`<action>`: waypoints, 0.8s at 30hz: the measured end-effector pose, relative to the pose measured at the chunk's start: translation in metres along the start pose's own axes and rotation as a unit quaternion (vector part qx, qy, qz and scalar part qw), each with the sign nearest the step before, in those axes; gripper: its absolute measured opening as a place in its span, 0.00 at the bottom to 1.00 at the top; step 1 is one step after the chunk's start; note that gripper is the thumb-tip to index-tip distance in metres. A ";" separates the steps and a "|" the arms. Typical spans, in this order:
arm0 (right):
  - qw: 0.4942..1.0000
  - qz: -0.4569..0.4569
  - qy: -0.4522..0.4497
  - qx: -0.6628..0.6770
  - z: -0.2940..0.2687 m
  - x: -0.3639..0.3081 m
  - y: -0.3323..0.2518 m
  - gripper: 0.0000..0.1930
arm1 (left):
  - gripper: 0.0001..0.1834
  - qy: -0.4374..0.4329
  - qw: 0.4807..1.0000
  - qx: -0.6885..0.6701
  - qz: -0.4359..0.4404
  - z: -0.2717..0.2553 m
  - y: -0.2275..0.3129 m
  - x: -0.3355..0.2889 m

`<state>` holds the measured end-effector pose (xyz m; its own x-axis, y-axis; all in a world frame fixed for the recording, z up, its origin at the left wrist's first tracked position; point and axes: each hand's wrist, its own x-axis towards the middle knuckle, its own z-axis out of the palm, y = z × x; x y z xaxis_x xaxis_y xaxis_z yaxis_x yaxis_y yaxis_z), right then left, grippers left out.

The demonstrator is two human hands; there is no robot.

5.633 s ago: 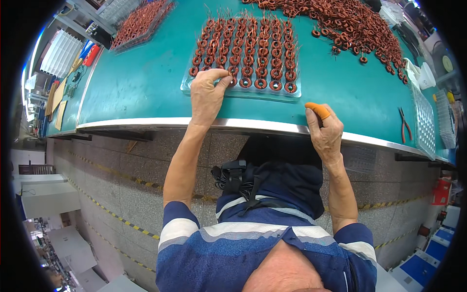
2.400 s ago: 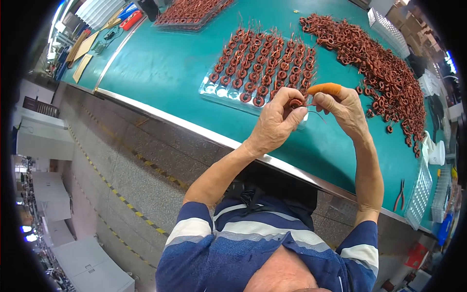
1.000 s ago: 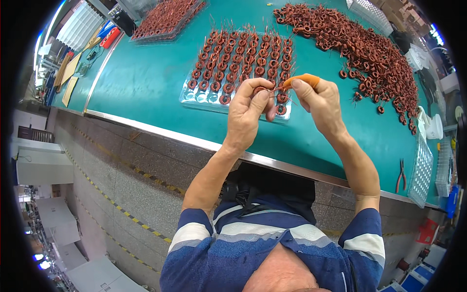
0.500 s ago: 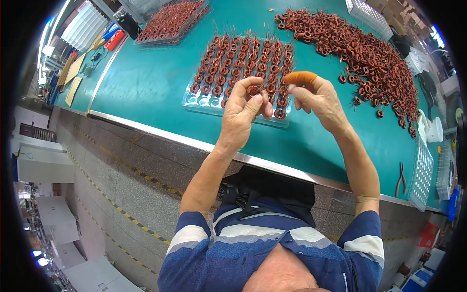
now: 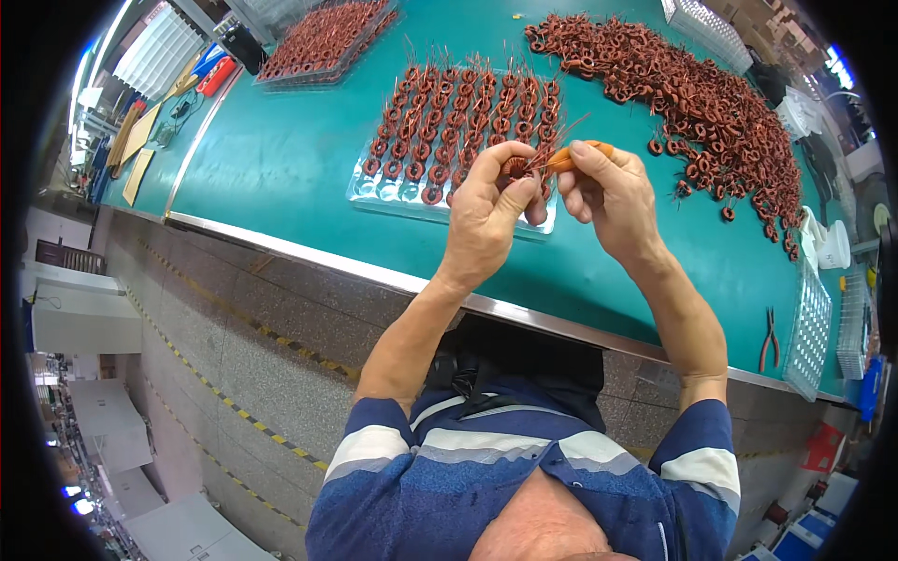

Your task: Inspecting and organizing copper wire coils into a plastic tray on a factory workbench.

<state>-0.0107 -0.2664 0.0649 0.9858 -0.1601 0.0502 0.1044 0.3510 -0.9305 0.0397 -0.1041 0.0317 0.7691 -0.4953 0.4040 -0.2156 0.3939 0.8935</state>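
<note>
Teal counter (image 5: 281, 178) fills the upper half of the frame, its metal front edge running from left of centre down toward the lower right.

Large loose heap of copper-wound ring coils (image 5: 692, 93) at upper right of the counter, spreading down the right side.

Clear blister tray (image 5: 374, 187) at upper centre, just behind the hands, with rows of the same coils seated in its pockets and their wire leads sticking up and away toward the top of the frame. Front row of pockets at the near left looks unfilled.

Second filled tray (image 5: 323, 37) at upper left, well apart from the first.

Clear empty trays (image 5: 809, 327) at the right edge; small pliers (image 5: 769, 337) lie just beside them, handles toward the lower edge.

Left hand (image 5: 486, 210), centre frame, raised above the tray's near edge: thumb and fingers pinch a single coil (image 5: 515, 167). The ring's open face is turned roughly toward the camera; its thin leads run up and to the right, toward the right hand.

Right hand (image 5: 608, 196), close beside the left, fingers curled: it grips an orange-handled tool (image 5: 575, 157). Handle's long axis lies near horizontal in the frame, working end pointing left at the coil. Tip itself too small to make out.
</note>
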 end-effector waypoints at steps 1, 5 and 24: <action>0.999 0.024 -0.005 0.026 -0.003 0.002 0.004 0.14 | 0.13 -0.005 1.000 -0.013 -0.002 0.001 0.000 -0.001; 0.995 0.014 0.001 -0.095 -0.008 0.007 0.003 0.16 | 0.14 -0.025 0.999 -0.038 -0.019 -0.005 -0.003 -0.001; 0.859 -0.116 0.078 -0.492 -0.013 0.010 -0.004 0.21 | 0.26 0.017 0.986 -0.100 -0.132 -0.015 -0.011 0.001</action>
<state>-0.0031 -0.2816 0.0641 0.9159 -0.2691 0.2978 0.0586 -0.6444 -0.7625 0.0515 -0.0974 0.0194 0.8029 -0.5764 0.1519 0.1155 0.4005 0.9090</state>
